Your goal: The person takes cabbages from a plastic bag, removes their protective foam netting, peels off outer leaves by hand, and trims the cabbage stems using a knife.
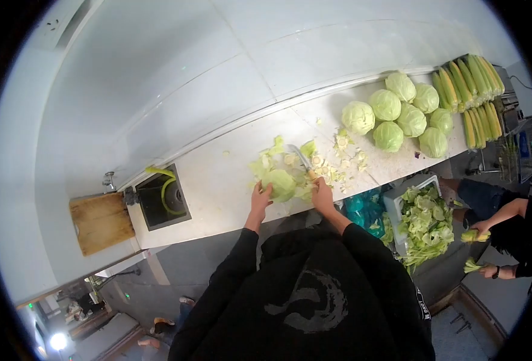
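Observation:
On the white counter, my left hand is closed against the left side of a pale green cabbage. Wrapped round the handle of a knife is my right hand, just right of the cabbage. The curved blade points up and to the left, above the cabbage and apart from it. Loose leaves lie behind the cabbage, and cut stem pieces are scattered around and beyond the knife.
Several whole cabbages and stacked corn stand at the right. A sink and wooden board are at the left. Below the counter's edge sits a crate of leaves. Another person holds corn at the right.

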`<state>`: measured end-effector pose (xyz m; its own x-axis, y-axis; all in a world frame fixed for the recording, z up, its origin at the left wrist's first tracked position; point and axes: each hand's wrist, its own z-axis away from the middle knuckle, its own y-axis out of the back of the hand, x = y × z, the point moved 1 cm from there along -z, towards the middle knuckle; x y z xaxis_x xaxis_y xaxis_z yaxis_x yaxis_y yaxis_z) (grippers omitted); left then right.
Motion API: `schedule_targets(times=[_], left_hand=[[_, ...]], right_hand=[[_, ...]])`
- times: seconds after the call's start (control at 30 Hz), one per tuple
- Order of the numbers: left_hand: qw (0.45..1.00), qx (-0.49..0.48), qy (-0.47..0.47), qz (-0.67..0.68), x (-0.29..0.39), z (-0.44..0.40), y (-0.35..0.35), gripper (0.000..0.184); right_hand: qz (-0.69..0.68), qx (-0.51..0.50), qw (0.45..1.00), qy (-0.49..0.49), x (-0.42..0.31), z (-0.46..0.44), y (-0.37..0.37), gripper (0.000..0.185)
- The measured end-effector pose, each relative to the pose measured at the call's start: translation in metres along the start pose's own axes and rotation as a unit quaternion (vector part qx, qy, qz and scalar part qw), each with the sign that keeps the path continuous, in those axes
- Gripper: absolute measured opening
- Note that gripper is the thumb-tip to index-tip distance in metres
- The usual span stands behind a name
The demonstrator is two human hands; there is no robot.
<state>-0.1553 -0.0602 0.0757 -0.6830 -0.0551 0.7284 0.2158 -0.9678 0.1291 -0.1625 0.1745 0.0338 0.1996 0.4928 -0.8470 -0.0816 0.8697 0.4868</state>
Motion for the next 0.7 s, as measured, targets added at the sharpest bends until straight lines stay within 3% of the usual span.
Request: schedule_targets(times=[0.17,0.27,0.33,0.43,0.53,0.63,0.7], left_hand=[[0.998,-0.013,-0.042,0.037,0.002,0.010,0.014,0.069],[0.989,-0.074,-0.129,-0.002,-0.018,-0.010,0.027,0.065],[0.986,-0.069,-0.148,-0.031,-0.019,-0.010,0.025,0.062],[0.977,-0.044,-0.169,-0.119,-0.016,-0.008,0.019,0.060],[0.976,-0.008,-0.175,-0.130,-0.003,0.008,0.010,0.061],[0.978,0.007,-0.160,-0.131,0.004,0.016,0.003,0.061],[0.979,0.007,-0.147,-0.140,0.002,0.018,0.000,0.061]], right_hand=[[-0.030,0.029,0.998,-0.042,0.000,0.004,0.002,0.016],[-0.051,0.011,0.994,-0.100,0.022,0.001,-0.010,0.015],[0.013,-0.025,0.994,-0.106,0.031,-0.003,-0.022,0.024],[0.045,-0.148,0.985,-0.076,-0.020,0.006,-0.020,0.050],[-0.129,-0.250,0.915,-0.289,-0.046,0.012,-0.034,0.072],[-0.230,-0.210,0.892,-0.326,-0.077,0.016,-0.022,0.081],[-0.219,-0.175,0.905,-0.320,-0.089,0.021,-0.021,0.082]])
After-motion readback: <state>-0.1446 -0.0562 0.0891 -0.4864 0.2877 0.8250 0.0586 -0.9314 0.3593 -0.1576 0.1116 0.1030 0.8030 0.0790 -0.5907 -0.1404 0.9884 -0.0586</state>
